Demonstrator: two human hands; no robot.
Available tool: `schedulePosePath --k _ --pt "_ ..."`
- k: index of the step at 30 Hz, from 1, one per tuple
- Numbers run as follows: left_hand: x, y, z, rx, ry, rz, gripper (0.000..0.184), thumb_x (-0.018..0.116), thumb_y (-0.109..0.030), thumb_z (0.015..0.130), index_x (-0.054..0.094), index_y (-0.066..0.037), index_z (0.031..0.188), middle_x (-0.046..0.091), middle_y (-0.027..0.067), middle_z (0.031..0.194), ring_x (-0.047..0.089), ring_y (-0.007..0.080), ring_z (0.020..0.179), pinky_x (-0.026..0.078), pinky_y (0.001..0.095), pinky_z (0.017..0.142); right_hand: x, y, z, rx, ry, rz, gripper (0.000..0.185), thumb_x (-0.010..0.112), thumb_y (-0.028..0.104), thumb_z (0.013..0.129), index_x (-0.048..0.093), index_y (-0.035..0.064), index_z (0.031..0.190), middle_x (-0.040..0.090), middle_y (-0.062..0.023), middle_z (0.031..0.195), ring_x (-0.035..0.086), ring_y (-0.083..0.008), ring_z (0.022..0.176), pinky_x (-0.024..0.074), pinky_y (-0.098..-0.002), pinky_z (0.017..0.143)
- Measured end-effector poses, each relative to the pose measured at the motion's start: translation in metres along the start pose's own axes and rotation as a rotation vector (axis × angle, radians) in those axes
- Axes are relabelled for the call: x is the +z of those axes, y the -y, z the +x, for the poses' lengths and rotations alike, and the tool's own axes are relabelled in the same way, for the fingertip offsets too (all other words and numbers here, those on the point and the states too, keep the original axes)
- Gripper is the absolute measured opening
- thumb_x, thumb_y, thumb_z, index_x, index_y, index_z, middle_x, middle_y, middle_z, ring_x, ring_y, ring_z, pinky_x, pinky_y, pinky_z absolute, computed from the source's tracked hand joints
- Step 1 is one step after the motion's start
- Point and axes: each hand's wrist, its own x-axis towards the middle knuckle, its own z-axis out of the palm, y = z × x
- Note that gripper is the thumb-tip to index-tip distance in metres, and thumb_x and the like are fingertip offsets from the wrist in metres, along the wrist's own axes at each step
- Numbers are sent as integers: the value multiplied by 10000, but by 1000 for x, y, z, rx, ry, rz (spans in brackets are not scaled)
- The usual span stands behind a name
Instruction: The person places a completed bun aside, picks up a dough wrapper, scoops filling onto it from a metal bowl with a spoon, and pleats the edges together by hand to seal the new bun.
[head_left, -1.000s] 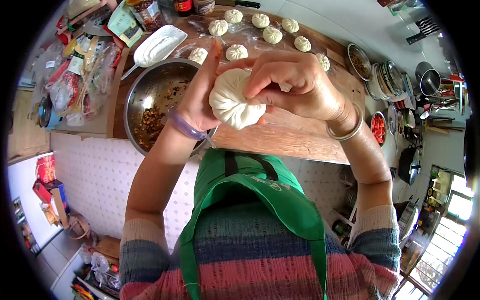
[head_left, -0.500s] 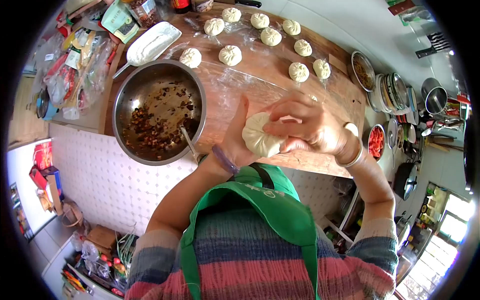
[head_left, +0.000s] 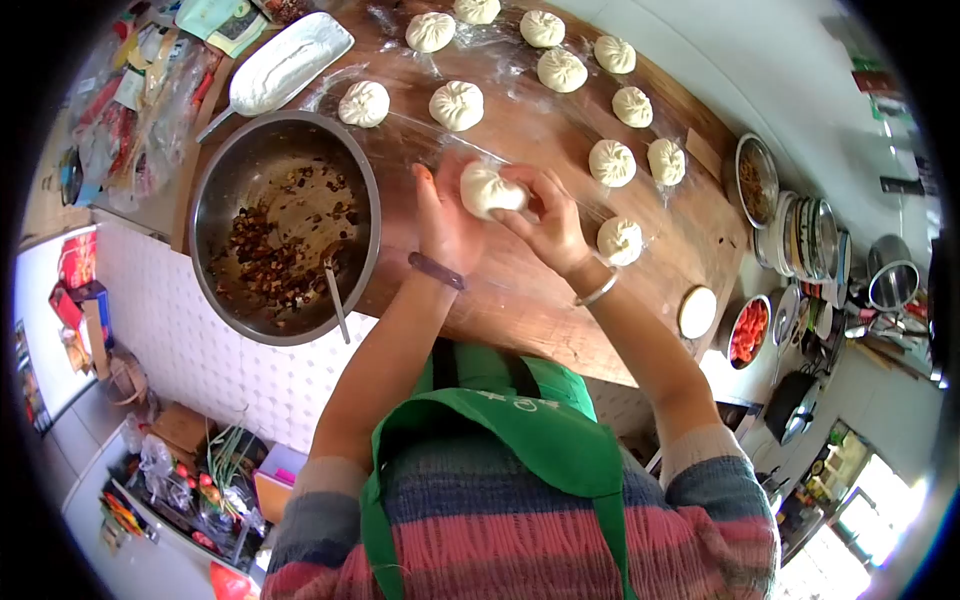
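My right hand (head_left: 548, 218) grips a pleated white bun (head_left: 490, 190) from its right side, thumb below and fingers above. Upright beside the bun's left side is my left hand (head_left: 445, 222), its fingers spread and partly blurred, with a reddish smear on the thumb tip. Both hands are over the wooden board (head_left: 520, 310). Several pleated buns, one of them (head_left: 457, 106) just beyond my hands, rest on the floured wood. Another bun (head_left: 620, 241) sits to the right of my right hand.
A steel bowl (head_left: 285, 228) of chopped filling with a spoon (head_left: 338, 300) stands at left. Behind it lies a flour scoop (head_left: 290, 62). Toward the right are a round white-topped item (head_left: 697, 312), a bowl of red pieces (head_left: 748, 332) and stacked plates (head_left: 795, 235).
Both hands have moved forward over the board with the bun. My left hand has come away from under it, and my right hand now holds its side. The view has shifted.
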Motion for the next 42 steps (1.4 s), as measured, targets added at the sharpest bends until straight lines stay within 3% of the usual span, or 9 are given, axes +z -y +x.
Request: schedulePosePath --k 3,8,14,17,21,25,26,29,42 --pt "-11 1 6 287 -200 113 666 279 -574 970 309 -86 1421 450 109 1342 389 216 1259 247 375 1102 22 -12 25 -315 -193 -267 475 794 85 666 589 61 1094 566 -115 1137 592 -298 995 529 -389 793" --pt "-27 7 -4 357 -204 349 601 263 -456 1012 257 -49 1454 339 142 1456 286 226 1354 179 377 1135 40 -54 6 -372 13 -517 777 757 109 688 416 156 1385 357 -174 1354 431 -420 1152 442 -469 939" --pt "-30 16 0 405 -173 379 573 280 -412 1017 255 -46 1457 298 155 1486 252 242 1382 158 381 1145 23 -24 8 -339 44 -682 613 731 166 738 502 105 1304 497 -148 1253 503 -360 1097 455 -442 902" --pt "-31 18 0 444 -210 375 561 288 -401 1016 253 -61 1461 287 157 1492 242 246 1388 151 383 1149 12 -29 20 -239 -115 -388 520 700 209 799 523 36 1256 591 -162 1128 564 -347 998 458 -427 887" --pt "-18 30 6 461 -231 379 567 276 -418 1014 224 -92 1475 269 158 1499 247 246 1385 148 388 1152 39 -57 40 228 -73 376 455 443 306 1000 463 -10 1327 575 -190 1244 550 -301 1142 417 -378 982" --pt "32 -4 10 267 -294 69 599 253 -452 1008 192 -91 1482 261 159 1502 267 258 1374 152 401 1152 64 -37 1 174 -164 302 460 395 284 1018 421 -19 1363 496 -187 1346 470 -279 1246 361 -350 1042" --pt "-15 6 25 530 -230 388 610 246 -468 1004 201 -90 1480 269 155 1499 283 271 1367 179 405 1146 63 -35 -5 188 -158 315 449 392 275 1018 435 -31 1343 476 -195 1362 453 -279 1264 350 -349 1050" --pt "-31 2 17 639 -248 588 601 254 -467 1002 215 -103 1478 276 148 1497 289 273 1363 210 401 1137 49 -33 16 118 -142 271 435 400 260 1016 442 -29 1337 487 -199 1347 459 -276 1255 346 -356 1053" --pt "-30 9 16 565 -329 392 585 277 -466 991 269 -115 1458 364 137 1450 352 265 1323 266 411 1112 82 -40 38 153 -51 446 433 406 223 1013 405 -15 1375 444 -167 1382 393 -270 1302 293 -361 1088"
